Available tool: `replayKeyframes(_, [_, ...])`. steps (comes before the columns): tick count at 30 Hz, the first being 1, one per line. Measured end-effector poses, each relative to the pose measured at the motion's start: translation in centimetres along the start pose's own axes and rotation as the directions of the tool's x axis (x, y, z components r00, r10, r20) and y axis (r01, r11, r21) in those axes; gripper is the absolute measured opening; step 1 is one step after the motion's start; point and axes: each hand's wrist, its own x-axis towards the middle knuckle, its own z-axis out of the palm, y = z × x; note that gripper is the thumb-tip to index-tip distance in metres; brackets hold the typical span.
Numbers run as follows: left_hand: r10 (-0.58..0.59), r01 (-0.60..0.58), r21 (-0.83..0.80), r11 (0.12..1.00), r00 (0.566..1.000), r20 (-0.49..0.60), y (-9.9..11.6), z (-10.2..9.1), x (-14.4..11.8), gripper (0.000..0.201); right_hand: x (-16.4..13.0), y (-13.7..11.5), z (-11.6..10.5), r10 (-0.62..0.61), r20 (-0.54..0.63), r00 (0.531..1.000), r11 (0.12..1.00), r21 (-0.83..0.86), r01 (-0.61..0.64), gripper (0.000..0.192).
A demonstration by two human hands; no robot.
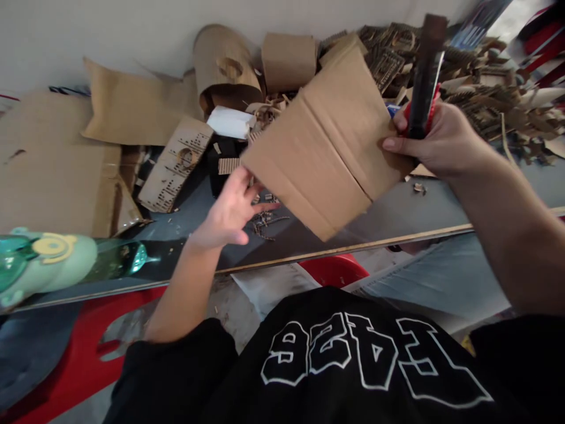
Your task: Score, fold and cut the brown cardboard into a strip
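A creased sheet of brown cardboard (318,147) is held tilted above the worktop. My right hand (441,141) grips its right edge between thumb and fingers. That same hand also holds a black and red tool (426,76), which looks like a utility knife, pointing up. My left hand (232,206) is at the sheet's left corner with fingers spread and palm turned up; whether the fingertips touch the cardboard is unclear. Small cardboard shreds (265,224) lie on the dark worktop (388,206) below.
Cardboard scraps (481,88) are heaped at the back right. Curled cardboard (225,65), a perforated strip (176,165) and large sheets (53,165) lie behind and left. A green bottle (66,259) rests at the front left edge. Red plastic (333,271) shows below the worktop.
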Motion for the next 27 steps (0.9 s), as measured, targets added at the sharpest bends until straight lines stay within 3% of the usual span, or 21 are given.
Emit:
replayKeyframes(2, [0.050,-0.025,0.143,0.989,0.983,-0.175,1.4,-0.2,0.4,0.092,0.5,-1.8,-1.6,-0.052,0.148,0.988,0.977,-0.198,0.081,0.041])
replayKeyframes(5, [0.106,-0.002,0.275,0.962,0.925,-0.364,1.7,1.9,2.4,0.056,1.6,-4.9,-1.9,-0.152,0.347,0.926,0.815,-0.486,0.316,0.030])
replayKeyframes(6, [0.087,0.022,0.273,0.962,0.920,-0.382,1.2,2.7,3.4,0.054,2.0,-5.8,-1.5,-0.164,0.393,0.905,0.754,-0.542,0.372,0.027])
replayKeyframes(8, [0.132,0.022,0.295,0.955,0.861,-0.491,-0.3,4.1,5.5,0.058,2.8,-7.0,-0.6,-0.164,0.453,0.876,0.673,-0.598,0.435,0.025])
replayKeyframes(10, [0.172,-0.032,0.251,0.968,0.808,-0.564,-1.9,4.8,7.4,0.058,3.5,-7.4,0.2,-0.161,0.465,0.871,0.663,-0.602,0.444,0.024])
replayKeyframes(12, [0.173,-0.075,0.190,0.979,0.796,-0.580,-3.2,4.9,8.7,0.055,3.9,-7.0,0.4,-0.187,0.440,0.878,0.717,-0.550,0.428,0.023])
replayKeyframes(14, [0.136,-0.072,0.131,0.989,0.793,-0.593,-4.2,4.7,9.5,0.053,3.9,-6.4,0.1,-0.231,0.322,0.918,0.768,-0.519,0.375,0.019])
replayKeyframes(16, [0.070,-0.027,0.076,0.997,0.759,-0.647,-4.9,4.4,10.2,0.047,3.2,-6.0,-0.3,-0.264,0.089,0.960,0.764,-0.588,0.265,0.021])
replayKeyframes(19, [-0.049,0.052,-0.018,0.998,0.687,-0.725,-5.1,4.1,11.0,0.034,1.3,-5.5,-0.4,-0.308,-0.211,0.928,0.681,-0.730,0.060,0.036])
replayKeyframes(22, [-0.182,0.059,-0.188,0.980,0.629,-0.756,-4.8,4.0,11.4,0.029,-0.5,-3.6,0.9,-0.296,-0.235,0.926,0.701,-0.711,0.044,0.041])
replayKeyframes(24, [-0.251,0.033,-0.293,0.956,0.611,-0.751,-4.6,4.0,11.3,0.029,-1.5,-1.4,2.2,-0.159,-0.185,0.970,0.849,-0.527,0.038,0.051])
replayKeyframes(25, [-0.266,0.028,-0.318,0.948,0.621,-0.738,-4.7,4.0,11.2,0.028,-1.9,-0.3,2.8,-0.031,-0.162,0.986,0.928,-0.370,-0.031,0.055])
replayKeyframes(27, [-0.261,0.039,-0.318,0.947,0.671,-0.694,-5.3,3.8,10.8,0.026,-2.6,1.5,3.7,0.132,-0.113,0.985,0.984,-0.103,-0.143,0.060])
